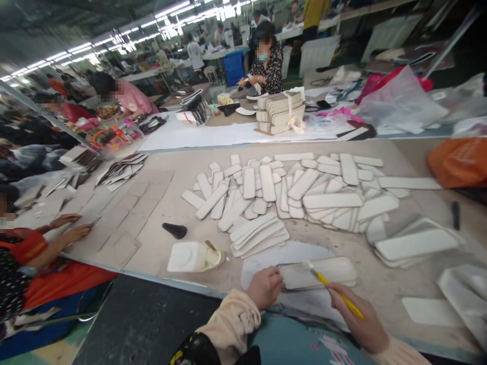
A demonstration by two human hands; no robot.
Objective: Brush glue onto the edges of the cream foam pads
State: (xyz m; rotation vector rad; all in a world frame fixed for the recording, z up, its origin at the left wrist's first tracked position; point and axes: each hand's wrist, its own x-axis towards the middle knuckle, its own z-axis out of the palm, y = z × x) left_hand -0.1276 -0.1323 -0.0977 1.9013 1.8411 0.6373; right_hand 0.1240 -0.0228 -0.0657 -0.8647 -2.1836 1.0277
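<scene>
Yellow-handled brush (352, 305), off-white panels (333, 201), black cone (174, 230), peach sleeve (228, 319)

The bench (198, 152) had a brownish covering and a pale edge. Across its middle sprawled a heap of pale, round-cornered strips (331, 197), many overlapping, with a fanned pile (261, 234) just in front. A white container (186, 256) sat near the front edge, a black tapered object (175, 230) behind it. A white sheet (258, 261) lay under a small stack of strips (335, 271). Thin square pieces (129, 223) covered the left part; an orange bag (456, 162) rested at the far right, and clear plastic (464, 284) nearer the front.
</scene>
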